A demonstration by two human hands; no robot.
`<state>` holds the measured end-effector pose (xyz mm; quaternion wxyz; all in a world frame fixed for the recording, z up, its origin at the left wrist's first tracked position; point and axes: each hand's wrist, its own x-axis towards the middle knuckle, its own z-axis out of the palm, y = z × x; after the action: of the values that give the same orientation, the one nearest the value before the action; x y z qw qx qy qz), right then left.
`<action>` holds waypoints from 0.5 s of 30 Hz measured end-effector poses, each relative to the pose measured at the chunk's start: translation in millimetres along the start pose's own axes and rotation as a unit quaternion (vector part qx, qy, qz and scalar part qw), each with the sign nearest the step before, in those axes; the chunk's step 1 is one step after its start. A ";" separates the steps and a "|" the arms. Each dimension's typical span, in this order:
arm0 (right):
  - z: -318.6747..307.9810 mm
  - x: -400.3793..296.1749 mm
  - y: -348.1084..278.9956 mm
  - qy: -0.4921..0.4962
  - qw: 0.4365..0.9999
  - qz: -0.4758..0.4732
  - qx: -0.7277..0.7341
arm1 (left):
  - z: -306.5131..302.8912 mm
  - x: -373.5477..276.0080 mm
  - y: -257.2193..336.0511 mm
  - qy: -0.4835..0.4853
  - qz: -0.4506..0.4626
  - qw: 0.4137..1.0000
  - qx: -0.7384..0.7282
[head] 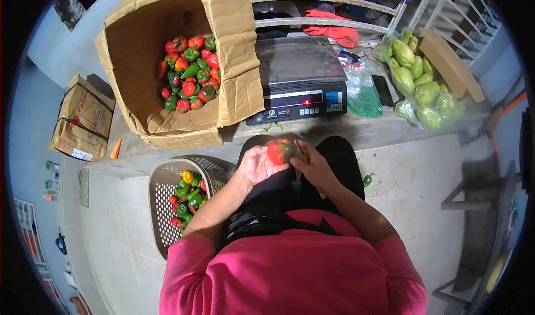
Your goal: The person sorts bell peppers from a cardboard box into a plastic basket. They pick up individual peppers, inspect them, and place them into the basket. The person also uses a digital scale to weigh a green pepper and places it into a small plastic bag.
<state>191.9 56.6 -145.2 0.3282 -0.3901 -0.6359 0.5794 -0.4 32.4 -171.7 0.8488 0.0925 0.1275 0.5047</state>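
A red and green bell pepper [279, 152] rests in my left hand [256, 164] above my lap. My right hand [314, 164] is at the pepper's right side, its fingers closed around a slim tool, seemingly a knife [298, 150]; its exact kind is hard to tell. Up and to the left, a large cardboard box [240, 55] lies open towards me with many red and green peppers [191, 74] inside. Down to the left of my knees, a plastic laundry-type basket [161, 198] holds more peppers [184, 208], one of them yellow.
A digital scale [299, 70] stands on the ledge [359, 129] before me. Chayotes in a plastic bag [422, 81], a phone [382, 90] and a green plastic bag [364, 99] lie to its right. A strapped carton [85, 120] and a carrot [116, 148] are at left; a green pepper [368, 179] lies on the floor.
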 end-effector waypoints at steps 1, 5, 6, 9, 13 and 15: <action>0.3 3.0 -11.2 -0.005 1.000 -0.002 -0.011 | -0.1 -0.9 -0.2 -0.009 -0.004 1.000 0.004; 1.4 17.9 27.9 0.024 0.996 0.028 -0.077 | 4.3 1.8 -3.2 -0.018 -0.043 0.998 0.042; 1.0 17.5 19.6 0.009 0.997 0.061 -0.052 | 2.3 2.8 -4.1 -0.009 -0.041 0.998 0.056; -1.5 13.5 -9.8 -0.024 0.993 0.119 0.002 | -4.6 1.2 -7.5 -0.005 -0.029 0.997 0.077; -0.9 11.9 -3.4 -0.012 0.998 0.066 0.017 | -20.6 2.4 -10.5 0.007 -0.003 0.993 0.120; -0.3 12.0 -4.0 -0.012 0.998 0.063 0.014 | -25.2 2.7 -10.5 -0.005 -0.004 0.992 0.123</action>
<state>185.9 67.2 -141.6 0.2895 -0.4177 -0.6056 0.6123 1.8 30.5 -199.0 0.8335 0.1982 0.1844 0.4817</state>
